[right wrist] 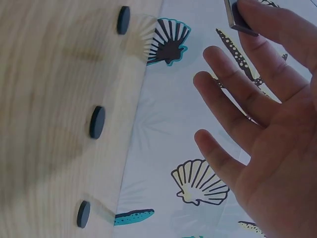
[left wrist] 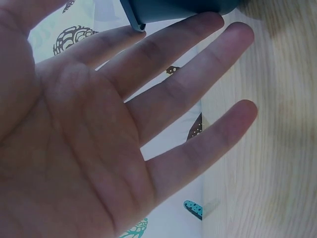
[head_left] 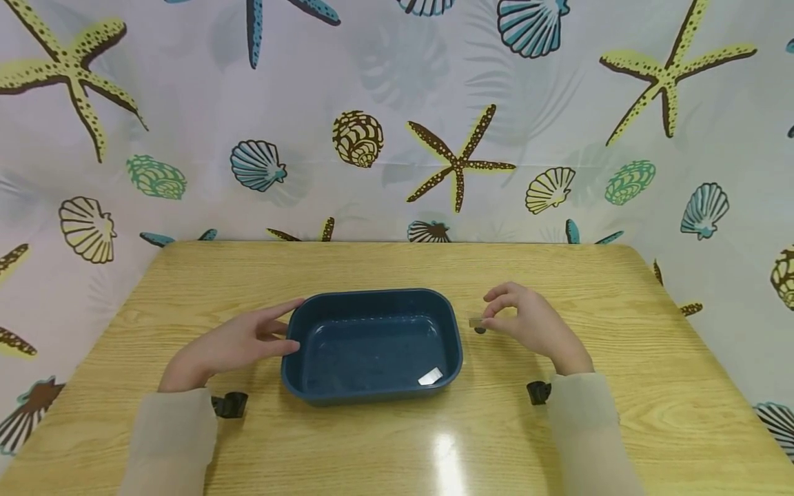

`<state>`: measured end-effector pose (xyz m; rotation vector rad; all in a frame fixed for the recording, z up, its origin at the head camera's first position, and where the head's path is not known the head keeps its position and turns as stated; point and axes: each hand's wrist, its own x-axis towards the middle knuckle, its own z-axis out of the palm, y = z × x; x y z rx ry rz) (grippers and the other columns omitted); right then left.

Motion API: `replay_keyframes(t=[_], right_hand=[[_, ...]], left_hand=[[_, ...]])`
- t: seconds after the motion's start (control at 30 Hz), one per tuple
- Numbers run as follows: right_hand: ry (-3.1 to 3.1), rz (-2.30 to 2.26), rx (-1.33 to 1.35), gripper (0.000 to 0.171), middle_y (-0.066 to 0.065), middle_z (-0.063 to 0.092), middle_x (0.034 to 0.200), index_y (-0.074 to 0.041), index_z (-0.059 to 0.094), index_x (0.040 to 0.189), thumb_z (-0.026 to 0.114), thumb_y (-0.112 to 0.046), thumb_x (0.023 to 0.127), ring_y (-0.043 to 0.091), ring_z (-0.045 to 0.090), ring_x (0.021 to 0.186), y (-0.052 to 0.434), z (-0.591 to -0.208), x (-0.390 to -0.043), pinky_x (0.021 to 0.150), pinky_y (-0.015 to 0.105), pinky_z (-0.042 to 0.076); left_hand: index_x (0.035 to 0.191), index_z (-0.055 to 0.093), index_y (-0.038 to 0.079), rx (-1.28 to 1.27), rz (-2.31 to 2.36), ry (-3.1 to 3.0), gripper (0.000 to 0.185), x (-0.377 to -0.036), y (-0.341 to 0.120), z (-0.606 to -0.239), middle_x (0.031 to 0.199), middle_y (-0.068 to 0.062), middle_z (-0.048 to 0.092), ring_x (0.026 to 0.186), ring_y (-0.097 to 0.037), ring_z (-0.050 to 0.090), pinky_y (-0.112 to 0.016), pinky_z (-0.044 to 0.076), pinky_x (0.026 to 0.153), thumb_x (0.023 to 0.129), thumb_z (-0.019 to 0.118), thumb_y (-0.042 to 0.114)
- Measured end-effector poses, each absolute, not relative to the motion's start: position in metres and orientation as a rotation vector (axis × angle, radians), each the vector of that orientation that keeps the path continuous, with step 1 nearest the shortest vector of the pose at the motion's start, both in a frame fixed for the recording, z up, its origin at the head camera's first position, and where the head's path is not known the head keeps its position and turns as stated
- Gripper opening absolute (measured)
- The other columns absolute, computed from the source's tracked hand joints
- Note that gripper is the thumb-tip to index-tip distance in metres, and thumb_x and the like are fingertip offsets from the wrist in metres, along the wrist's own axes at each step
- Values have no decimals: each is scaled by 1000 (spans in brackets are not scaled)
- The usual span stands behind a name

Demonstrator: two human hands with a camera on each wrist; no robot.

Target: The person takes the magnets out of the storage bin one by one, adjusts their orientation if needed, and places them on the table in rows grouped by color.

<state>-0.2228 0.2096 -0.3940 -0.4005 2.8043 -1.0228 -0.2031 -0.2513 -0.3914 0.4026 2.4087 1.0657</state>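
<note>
A dark blue rectangular basin [head_left: 372, 396] sits on the wooden table. My left hand [head_left: 238, 341] touches its left rim; in the left wrist view the fingers [left wrist: 173, 94] are straight and spread. Inside the basin, near its front right corner, lies a small shiny rectangular piece [head_left: 431, 376]. To the right of the basin, my right hand [head_left: 530, 320] pinches a small flat rectangular piece [head_left: 475, 322] between thumb and forefinger. It shows a metallic edge [right wrist: 231, 15] in the right wrist view, where the other fingers are spread and hold nothing.
Dark round discs [right wrist: 97, 122] stand out on the table in the right wrist view; one small dark disc [head_left: 480, 331] shows just under the pinched piece. A black wrist mount [head_left: 229, 405] is at the left sleeve, another [head_left: 538, 393] at the right. Patterned cloth [head_left: 372, 207] hangs behind the table.
</note>
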Motion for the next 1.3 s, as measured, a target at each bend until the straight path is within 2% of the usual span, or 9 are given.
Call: replay_keyframes(t=[0.7, 1.1, 1.3], right_hand=[[2812, -982, -415, 8, 12, 65, 135, -18, 75, 89, 74, -19, 96, 42, 55, 134, 242, -412, -211, 110, 62, 44], [2784, -1023, -440, 10, 12, 59, 148, -21, 77, 84, 78, -17, 93, 46, 42, 146, 244, -418, -208, 118, 66, 34], [2800, -1003, -497, 11, 13, 58, 149, -21, 79, 82, 80, -14, 91, 47, 42, 145, 238, -419, -209, 117, 68, 32]], left_hand=[[167, 16, 12, 439, 1085, 2405, 86, -203, -251, -393, 149, -32, 53, 136, -46, 56, -54, 53, 102, 102, 66, 36], [167, 16, 12, 438, 1080, 2413, 86, -203, -251, -393, 149, -32, 52, 137, -47, 54, -53, 53, 102, 102, 66, 36], [167, 16, 13, 435, 1072, 2414, 86, -203, -250, -392, 150, -32, 51, 138, -47, 54, -54, 54, 102, 102, 66, 37]])
